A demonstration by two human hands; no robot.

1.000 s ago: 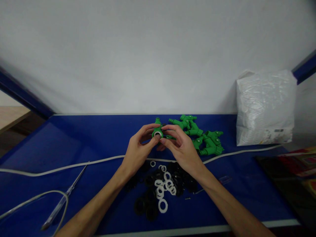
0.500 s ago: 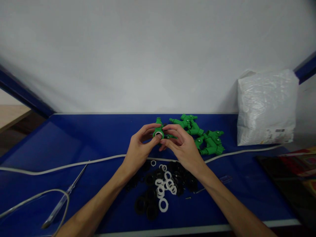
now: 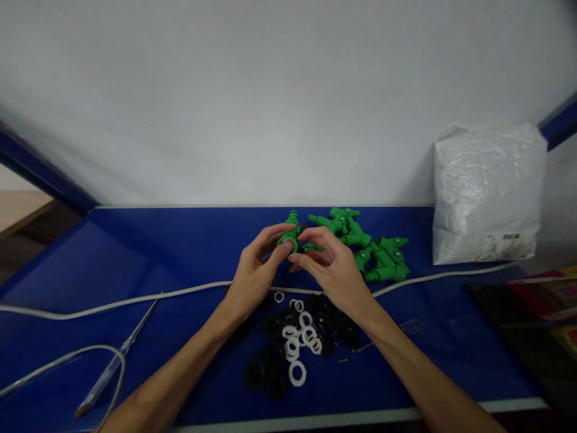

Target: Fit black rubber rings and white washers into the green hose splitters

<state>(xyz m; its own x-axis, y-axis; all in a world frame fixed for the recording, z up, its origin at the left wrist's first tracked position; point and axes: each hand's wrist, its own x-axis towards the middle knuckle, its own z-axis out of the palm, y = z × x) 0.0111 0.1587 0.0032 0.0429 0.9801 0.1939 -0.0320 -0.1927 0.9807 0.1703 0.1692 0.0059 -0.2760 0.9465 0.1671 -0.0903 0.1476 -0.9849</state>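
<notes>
Head view. Both hands are raised over the middle of the blue table (image 3: 148, 252). The left hand (image 3: 252, 273) pinches the green fitting (image 3: 291, 231) at its lower collar, thumb and forefinger closed on it. The right hand (image 3: 336, 270) meets it from the other side, fingertips gathered at the same collar; whether they clamp the fitting itself or a small part against it, I cannot tell.

Handling, judged: the fitting looks like moulded plastic, so light, stiff and not fragile. Its smooth barrel may slip; the ribbed collar is the better place to grip.

Directly below the hands lies a heap of black rings (image 3: 274, 361) mixed with white rings (image 3: 297, 346), loose and easily scattered. More green fittings (image 3: 374, 255) are piled just right of the hands. A white cable (image 3: 112, 307) crosses the table under the wrists. A probe-like tool (image 3: 115, 364) lies at front left, a white plastic bag (image 3: 487, 192) stands at far right.

Room: open table to the left; wall close behind; front edge near the forearms.
</notes>
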